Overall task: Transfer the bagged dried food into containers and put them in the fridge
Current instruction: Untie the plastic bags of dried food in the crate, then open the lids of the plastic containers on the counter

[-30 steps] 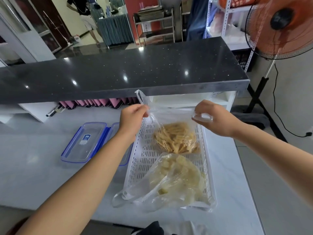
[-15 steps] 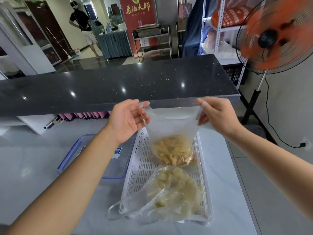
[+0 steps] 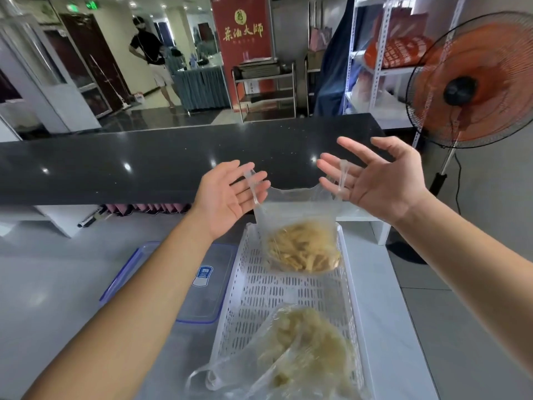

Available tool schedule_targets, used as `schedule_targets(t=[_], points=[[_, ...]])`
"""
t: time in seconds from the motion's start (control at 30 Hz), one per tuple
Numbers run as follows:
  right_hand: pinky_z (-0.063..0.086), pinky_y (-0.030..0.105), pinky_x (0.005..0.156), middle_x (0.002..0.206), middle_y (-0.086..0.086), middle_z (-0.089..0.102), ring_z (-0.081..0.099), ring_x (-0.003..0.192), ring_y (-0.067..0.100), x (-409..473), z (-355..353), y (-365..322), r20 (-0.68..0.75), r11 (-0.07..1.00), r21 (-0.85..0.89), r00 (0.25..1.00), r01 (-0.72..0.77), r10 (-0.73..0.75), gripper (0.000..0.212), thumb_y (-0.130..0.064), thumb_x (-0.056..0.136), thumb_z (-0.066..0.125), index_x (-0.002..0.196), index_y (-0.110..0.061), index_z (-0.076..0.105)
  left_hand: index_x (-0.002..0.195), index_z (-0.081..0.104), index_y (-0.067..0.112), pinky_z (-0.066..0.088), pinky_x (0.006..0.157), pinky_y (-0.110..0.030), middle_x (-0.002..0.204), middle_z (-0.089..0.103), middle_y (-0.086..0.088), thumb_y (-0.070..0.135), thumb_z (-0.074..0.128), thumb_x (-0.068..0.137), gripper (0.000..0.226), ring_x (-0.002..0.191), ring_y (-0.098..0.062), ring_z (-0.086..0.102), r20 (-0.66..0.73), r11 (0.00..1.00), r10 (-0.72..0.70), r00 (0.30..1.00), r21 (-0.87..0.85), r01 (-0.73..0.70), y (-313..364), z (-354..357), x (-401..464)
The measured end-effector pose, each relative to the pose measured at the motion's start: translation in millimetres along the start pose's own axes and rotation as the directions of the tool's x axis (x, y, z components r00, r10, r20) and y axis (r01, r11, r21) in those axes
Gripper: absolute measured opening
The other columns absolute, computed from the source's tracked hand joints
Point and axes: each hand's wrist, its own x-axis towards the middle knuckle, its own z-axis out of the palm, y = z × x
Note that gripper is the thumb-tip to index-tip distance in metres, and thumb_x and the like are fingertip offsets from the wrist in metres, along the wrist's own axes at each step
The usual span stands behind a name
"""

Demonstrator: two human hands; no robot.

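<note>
we are at the opening step: the bag of dried strips point(image 3: 301, 246) hangs between our two hands above the twelve o'clock end of the white slotted tray point(image 3: 288, 293), its mouth pulled wide. our left hand point(image 3: 227, 197) is palm up with the fingers point(image 3: 253, 180) straight and spread, one thin bag handle looped over them; our right hand point(image 3: 377, 180) is spread the same way at three o'clock of the bag, the other handle draped across its fingers point(image 3: 334, 168). neither hand curls round the plastic, so the bag seems to hang from the loops alone. nothing has gone into a container yet, we judge. the next move calls for carrying the bag toward nine o'clock over the clear blue-rimmed container point(image 3: 207, 284) on the surface and tipping it without letting a loop slip off. counted: two bags of dried food, the second bag point(image 3: 300, 362) lying at the tray's six o'clock end; one tray; one blue-rimmed container that we can see, partly behind our left forearm, so we cannot tell whether more lie there.
</note>
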Motion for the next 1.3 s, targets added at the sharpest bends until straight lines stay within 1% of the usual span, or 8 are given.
schedule_targets(t=[0.27,0.43,0.6,0.8,0.87,0.93,1.13,1.3], points=[[0.049,0.061,0.098,0.135,0.027,0.055,0.067,0.109,0.047,-4.4,-18.5,16.2,-0.107,0.997,-0.07,0.994,-0.011,0.003,0.044,-0.028,0.091,0.048,0.128,-0.01,0.067,0.138,0.055,0.014,0.052,0.101,-0.044,0.128,0.068,-0.017,0.036,0.057,0.096,0.048,0.114,-0.035,0.068,-0.004,0.975,-0.074,0.997,0.209,0.073,-12.3,-5.8,11.8],[0.047,0.058,0.102,0.137,0.019,0.058,0.068,0.113,0.036,-17.4,-12.1,8.5,-0.067,0.939,-0.343,0.997,0.016,-0.042,0.045,-0.03,0.086,0.05,0.125,-0.02,0.069,0.132,0.061,0.017,0.052,0.103,-0.044,0.126,0.07,-0.013,0.039,0.064,0.088,0.049,0.111,-0.029,0.07,0.002,0.881,0.024,1.0,0.472,-0.022,-8.5,4.6,-2.2],[0.043,0.046,0.108,0.137,-0.011,0.057,0.056,0.126,0.016,-40.2,4.9,18.3,0.077,0.604,-0.783,0.986,0.15,-0.146,0.047,-0.041,0.082,0.051,0.127,-0.039,0.064,0.143,0.048,0.042,0.04,0.111,-0.035,0.141,0.055,0.014,0.052,0.062,0.089,0.056,0.129,-0.004,0.052,0.136,0.577,0.194,0.972,0.785,-0.225,-8.1,8.2,-41.4],[0.034,0.009,0.092,0.14,-0.023,0.052,0.047,0.125,-0.002,-67.0,26.5,60.4,0.323,0.148,-0.931,0.942,0.333,-0.088,0.04,-0.039,0.097,0.058,0.136,-0.037,0.056,0.153,0.027,0.046,0.02,0.119,-0.03,0.161,0.02,0.024,0.063,0.061,0.087,0.076,0.147,0.003,0.017,0.19,0.131,0.191,0.963,0.967,-0.217,-26.8,-10.7,-97.0],[0.037,0.019,0.101,0.148,-0.016,0.048,0.042,0.133,0.004,-70.4,31.2,82.0,0.367,-0.043,-0.93,0.929,0.366,-0.034,0.046,-0.043,0.095,0.059,0.14,-0.037,0.053,0.154,0.023,0.046,0.015,0.121,-0.03,0.164,0.013,0.021,0.061,0.06,0.088,0.077,0.15,0.002,0.009,0.133,0.056,0.175,0.976,0.988,-0.145,-34.9,-25.9,-116.2],[0.028,0.035,0.115,0.158,-0.006,0.039,0.032,0.146,0.013,-72.0,36.5,105.3,0.382,-0.156,-0.911,0.924,0.382,0.032,0.053,-0.051,0.093,0.057,0.144,-0.037,0.049,0.155,0.02,0.047,0.012,0.123,-0.033,0.165,0.006,0.021,0.062,0.058,0.089,0.077,0.151,0.001,0.002,0.042,-0.006,0.144,0.989,0.999,-0.042,-42.1,-45.4,-135.8],[0.023,0.049,0.119,0.162,-0.002,0.032,0.022,0.151,0.021,-79.4,57.3,171.3,0.346,-0.276,-0.867,0.899,0.416,0.268,0.083,-0.076,0.076,0.028,0.15,-0.039,0.037,0.156,0.015,0.045,0.003,0.121,-0.03,0.167,-0.001,0.014,0.065,0.051,0.091,0.076,0.152,-0.005,-0.007,-0.174,-0.112,0.1,0.98,0.976,0.185,-57.4,-118.4,-191.7],[0.014,0.05,0.121,0.166,-0.002,0.022,0.011,0.154,0.025,-99.9,79.9,220.8,0.297,-0.414,-0.81,0.9,0.415,0.32,0.092,-0.081,0.071,0.016,0.154,-0.042,0.026,0.157,0.014,0.043,0.004,0.124,-0.034,0.168,-0.004,0.013,0.071,0.046,0.09,0.079,0.154,-0.011,-0.007,-0.172,-0.129,0.088,0.981,0.975,0.182,-67.1,-170.3,-227.7]])
